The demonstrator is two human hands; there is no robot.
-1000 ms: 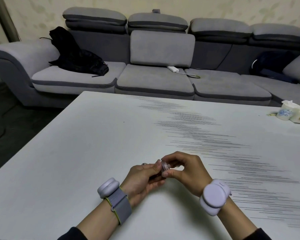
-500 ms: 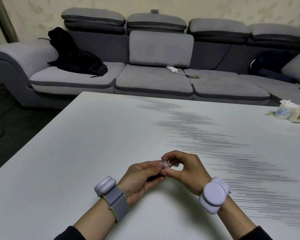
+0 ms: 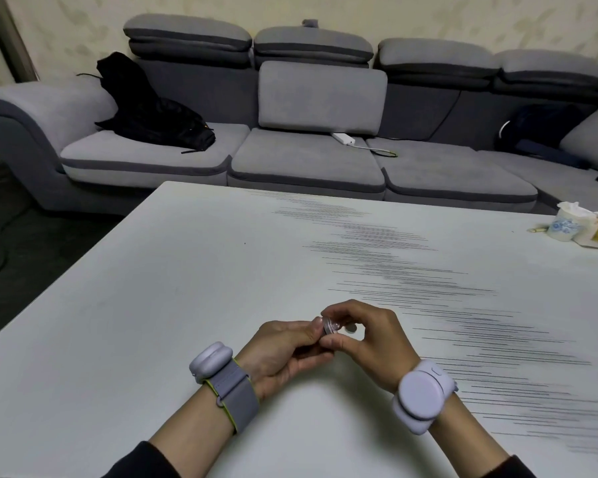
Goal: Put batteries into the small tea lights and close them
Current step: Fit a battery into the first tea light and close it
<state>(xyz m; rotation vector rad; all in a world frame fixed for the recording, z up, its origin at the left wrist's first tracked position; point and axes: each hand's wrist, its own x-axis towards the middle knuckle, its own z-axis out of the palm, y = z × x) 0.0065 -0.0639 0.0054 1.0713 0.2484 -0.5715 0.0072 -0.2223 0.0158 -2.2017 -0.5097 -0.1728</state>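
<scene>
Both hands together at the near middle of the table (image 3: 152, 305), left hand (image 3: 283, 353) and right hand (image 3: 366, 339) pinching one tea light (image 3: 330, 325). Barely shifted from a second ago, probably mid-twist on the cover, can't tell for sure.

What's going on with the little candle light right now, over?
Left hand and right hand both pinching the tea light above the table. Open or closed: cannot tell. Nothing in the way.

Lighting: dim, even indoor light from overhead. Surface (image 3: 152, 322): pale, mild sheen, soft shadows beneath wrists. Sofa (image 3: 308, 160): slightly soft. Edges: wide-angle bowing. Floor (image 3: 7, 236): murky.
</scene>
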